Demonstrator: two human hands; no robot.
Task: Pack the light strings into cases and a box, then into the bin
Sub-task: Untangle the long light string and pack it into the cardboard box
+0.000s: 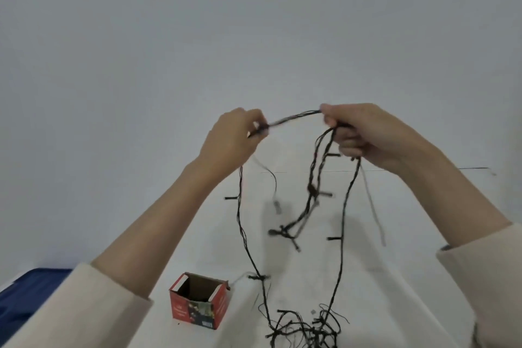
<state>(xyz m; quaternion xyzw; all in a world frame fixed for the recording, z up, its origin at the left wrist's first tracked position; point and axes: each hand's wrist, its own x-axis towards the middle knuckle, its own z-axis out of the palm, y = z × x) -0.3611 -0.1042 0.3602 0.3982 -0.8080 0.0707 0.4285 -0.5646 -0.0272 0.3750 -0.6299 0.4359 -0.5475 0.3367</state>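
Note:
A dark light string (343,217) hangs from both my raised hands. My left hand (230,141) pinches one part of it, and my right hand (364,135) grips a bundle of loops. A short stretch of wire spans between the two hands. Long strands drop to a tangled heap (308,328) on the white table (395,277). A small red cardboard box (199,300) stands open and empty on the table, below my left forearm.
A dark blue bin (25,299) shows at the lower left edge, partly hidden by my sleeve. A plain pale wall fills the upper half of the view.

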